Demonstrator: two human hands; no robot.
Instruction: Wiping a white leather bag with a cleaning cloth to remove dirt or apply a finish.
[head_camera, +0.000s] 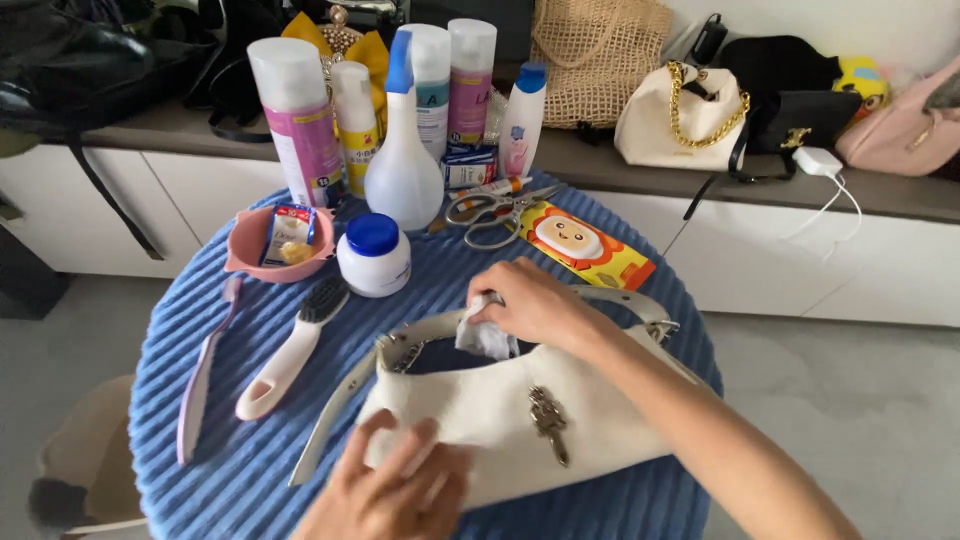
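Observation:
A cream handbag (500, 415) with a metal charm lies on the round blue ribbed table (240, 470). My left hand (395, 485) presses flat on the bag's near left corner. My right hand (530, 305) grips a crumpled white cloth (485, 338) at the bag's open top edge, next to its strap and chain.
A white brush (290, 350) and a pink-handled brush (205, 365) lie left of the bag. Behind are a white jar with blue lid (373, 255), a pink bowl (280, 245), scissors (490, 212), a yellow wipes pack (585, 245), and several bottles. Handbags sit on the counter (760, 180).

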